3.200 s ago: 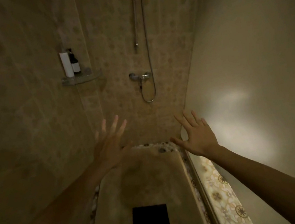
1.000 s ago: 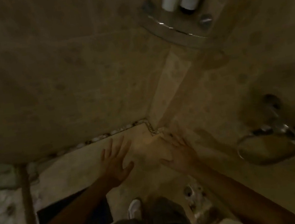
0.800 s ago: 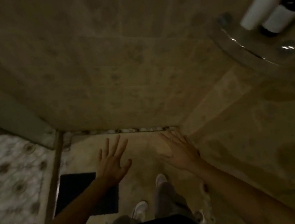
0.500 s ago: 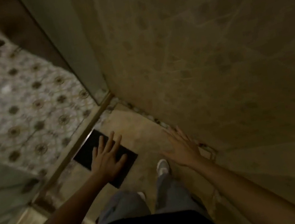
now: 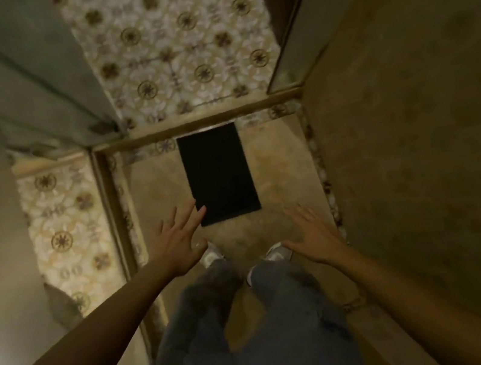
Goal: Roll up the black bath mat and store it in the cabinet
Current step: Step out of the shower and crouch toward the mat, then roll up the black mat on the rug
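Observation:
The black bath mat (image 5: 218,171) lies flat and unrolled on the beige shower floor, its far end against the raised threshold. My left hand (image 5: 179,243) hovers open with fingers spread, its fingertips over the mat's near left corner. My right hand (image 5: 313,237) is open too, palm down, just right of and nearer than the mat, holding nothing. No cabinet is in view.
A brown tiled wall (image 5: 413,121) closes the right side; a glass panel (image 5: 24,75) and pale wall stand at left. Patterned floor tiles (image 5: 177,40) lie beyond the threshold (image 5: 200,122). My shoes (image 5: 213,255) stand just short of the mat.
My view has swung round from the shower corner and shelf to face the mat and the doorway. The mat now lies straight ahead. Both hands stay open and empty.

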A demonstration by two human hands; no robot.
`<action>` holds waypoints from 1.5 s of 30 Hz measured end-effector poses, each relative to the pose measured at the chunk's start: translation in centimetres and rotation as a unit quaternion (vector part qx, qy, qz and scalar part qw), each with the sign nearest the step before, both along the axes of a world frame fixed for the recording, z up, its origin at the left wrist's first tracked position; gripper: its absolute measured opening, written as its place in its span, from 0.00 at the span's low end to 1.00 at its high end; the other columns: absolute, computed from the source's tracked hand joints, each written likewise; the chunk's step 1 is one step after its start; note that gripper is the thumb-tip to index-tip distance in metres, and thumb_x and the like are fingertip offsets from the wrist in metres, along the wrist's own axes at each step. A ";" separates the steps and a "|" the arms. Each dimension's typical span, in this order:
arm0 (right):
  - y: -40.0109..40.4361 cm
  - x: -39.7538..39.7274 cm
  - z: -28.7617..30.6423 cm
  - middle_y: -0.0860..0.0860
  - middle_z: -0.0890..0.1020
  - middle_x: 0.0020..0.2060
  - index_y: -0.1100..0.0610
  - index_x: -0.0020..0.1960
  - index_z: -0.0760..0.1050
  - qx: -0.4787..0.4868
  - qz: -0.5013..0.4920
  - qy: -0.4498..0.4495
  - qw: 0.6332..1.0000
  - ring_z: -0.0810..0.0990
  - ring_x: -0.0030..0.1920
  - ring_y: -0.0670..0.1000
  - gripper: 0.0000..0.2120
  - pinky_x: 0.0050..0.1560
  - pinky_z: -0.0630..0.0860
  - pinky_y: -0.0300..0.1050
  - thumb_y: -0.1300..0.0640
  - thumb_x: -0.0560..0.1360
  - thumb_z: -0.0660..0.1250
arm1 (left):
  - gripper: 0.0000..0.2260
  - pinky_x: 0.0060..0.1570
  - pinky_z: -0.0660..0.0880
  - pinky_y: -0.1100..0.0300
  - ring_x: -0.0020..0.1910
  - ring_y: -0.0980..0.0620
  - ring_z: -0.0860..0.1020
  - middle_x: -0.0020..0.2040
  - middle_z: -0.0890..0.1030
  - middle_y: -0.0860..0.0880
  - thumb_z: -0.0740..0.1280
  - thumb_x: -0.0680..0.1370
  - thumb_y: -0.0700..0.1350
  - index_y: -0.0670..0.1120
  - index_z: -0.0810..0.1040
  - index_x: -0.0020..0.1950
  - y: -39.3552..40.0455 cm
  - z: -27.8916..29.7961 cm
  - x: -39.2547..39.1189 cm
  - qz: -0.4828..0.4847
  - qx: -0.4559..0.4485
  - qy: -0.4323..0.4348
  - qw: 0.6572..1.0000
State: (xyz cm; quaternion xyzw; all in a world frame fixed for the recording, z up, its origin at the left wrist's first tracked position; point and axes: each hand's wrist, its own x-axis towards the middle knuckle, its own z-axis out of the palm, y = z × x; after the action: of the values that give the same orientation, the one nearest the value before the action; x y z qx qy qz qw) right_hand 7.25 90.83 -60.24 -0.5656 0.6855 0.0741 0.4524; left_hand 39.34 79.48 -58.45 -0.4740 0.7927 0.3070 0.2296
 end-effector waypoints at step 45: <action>-10.8 -1.2 -60.3 0.38 0.82 0.46 0.43 0.61 0.80 -0.178 0.259 -0.157 0.936 0.80 0.45 0.37 0.14 0.43 0.73 0.26 0.42 0.76 0.70 | 0.16 0.47 0.76 0.52 0.51 0.50 0.77 0.57 0.77 0.51 0.56 0.83 0.49 0.53 0.73 0.69 -3.3 -62.7 1.5 -0.120 -0.072 0.222 0.965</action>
State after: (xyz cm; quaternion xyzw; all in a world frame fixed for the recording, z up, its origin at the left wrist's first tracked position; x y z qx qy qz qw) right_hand 6.00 79.99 -120.57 -0.7993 0.4374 -0.0241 0.4114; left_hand 40.83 76.21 -121.19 -0.3102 0.8952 0.3164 0.0481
